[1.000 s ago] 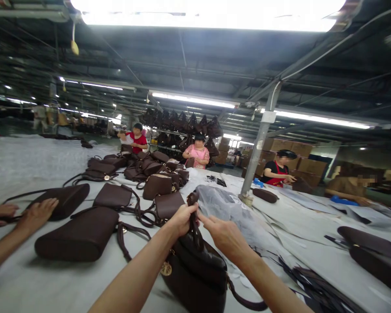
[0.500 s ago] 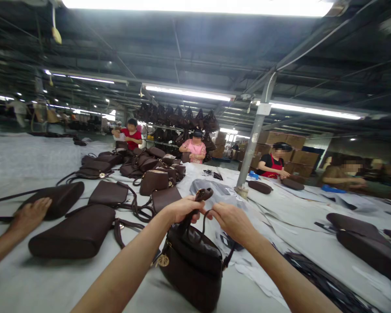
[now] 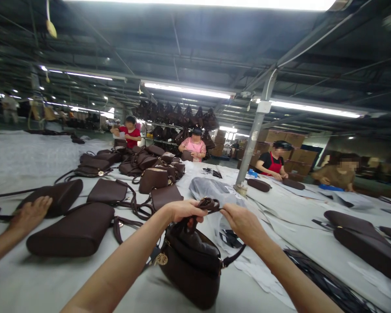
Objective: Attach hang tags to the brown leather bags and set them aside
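Note:
A dark brown handbag (image 3: 190, 269) with a round gold charm (image 3: 161, 259) hangs or stands tilted in front of me. Above it, my left hand (image 3: 187, 211) is closed round the bundled strap (image 3: 206, 203), which is looped and coiled. The thumb and fingers of my right hand (image 3: 237, 217) pinch the strap's end just to the right of the bundle. A second strap section curves out from the bag's right side, below my right hand. Whether the bag's base touches the table is hard to tell.
More brown bags (image 3: 73, 230) lie left and ahead, with a co-worker's hand (image 3: 32, 213) on one. Clear plastic (image 3: 205, 189) lies beyond my hands. A metal post (image 3: 254, 139) rises from the table. Dark strips (image 3: 322, 278) lie at right. Several people work across the table.
My right hand has drawn the strap end out to the right, away from the bundle. My left hand keeps its hold. The bag has swung slightly, and the view has shifted.

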The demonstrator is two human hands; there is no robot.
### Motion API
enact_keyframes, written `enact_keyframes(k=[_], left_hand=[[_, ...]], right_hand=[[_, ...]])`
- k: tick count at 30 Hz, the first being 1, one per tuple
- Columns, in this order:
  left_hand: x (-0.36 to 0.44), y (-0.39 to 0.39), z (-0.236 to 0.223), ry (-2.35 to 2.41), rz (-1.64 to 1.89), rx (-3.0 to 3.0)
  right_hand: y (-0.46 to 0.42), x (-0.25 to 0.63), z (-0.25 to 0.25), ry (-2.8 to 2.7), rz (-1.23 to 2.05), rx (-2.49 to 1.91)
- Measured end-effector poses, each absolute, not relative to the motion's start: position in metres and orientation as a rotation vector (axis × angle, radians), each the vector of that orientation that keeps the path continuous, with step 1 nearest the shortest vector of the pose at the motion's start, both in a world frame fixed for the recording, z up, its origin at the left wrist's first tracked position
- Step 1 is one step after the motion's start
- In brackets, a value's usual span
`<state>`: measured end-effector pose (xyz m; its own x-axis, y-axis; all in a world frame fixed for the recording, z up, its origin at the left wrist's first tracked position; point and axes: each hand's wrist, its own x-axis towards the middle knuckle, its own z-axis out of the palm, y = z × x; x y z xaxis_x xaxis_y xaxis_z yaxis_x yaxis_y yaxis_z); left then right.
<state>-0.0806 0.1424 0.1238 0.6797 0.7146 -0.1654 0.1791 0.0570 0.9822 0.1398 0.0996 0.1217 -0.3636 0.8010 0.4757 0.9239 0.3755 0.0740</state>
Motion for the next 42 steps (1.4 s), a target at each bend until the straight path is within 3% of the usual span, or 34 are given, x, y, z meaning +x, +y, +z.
enact_keyframes(k=[12,18,22,28,36,42], left_hand=[[-0.078,0.143,0.129,0.751,0.322,1.481],[-0.072,0.147,0.126,0.732,0.296,1.643],[-0.069,0.149,0.129,0.771,0.318,1.708],[-0.087,0.146,0.135,0.717,0.423,1.959],[-0.079,0.135,0.108,0.853,0.725,2.317],[-0.075,0.13,0.094,0.915,0.787,2.175]], right_hand=[[0.082,0.159,0.114,-2.371,-0.407,-1.688],[0.075,0.121,0.117,-2.3,-0.898,-1.269],[0.081,0.086,0.128,-2.507,-0.966,-1.202],[0.091,0.083,0.148,-2.658,-0.812,-1.548],[0.097,0.105,0.162,-2.726,-0.696,-1.501],[0.108,0.185,0.144,-2.484,-0.135,-1.318]])
